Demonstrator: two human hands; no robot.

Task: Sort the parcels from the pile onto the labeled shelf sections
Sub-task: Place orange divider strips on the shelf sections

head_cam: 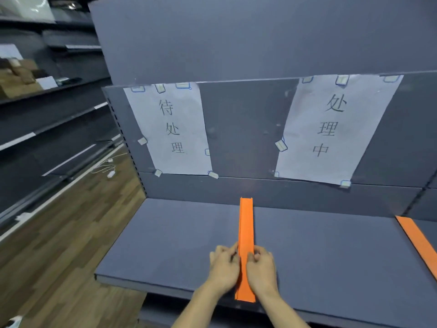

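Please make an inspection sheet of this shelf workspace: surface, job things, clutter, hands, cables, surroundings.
Surface: grey shelf board, split by an orange divider strip running front to back; a second orange strip lies at the right.
Job things: two paper labels taped on the back panel, left label and right label; no parcels seen.
Clutter: nothing seen on the board.
Hands: left hand and right hand pinch the divider strip at its near end, one on each side.
Cables: white cable on the floor at left.
Surroundings: wooden floor; more shelving at left with brown boxes.
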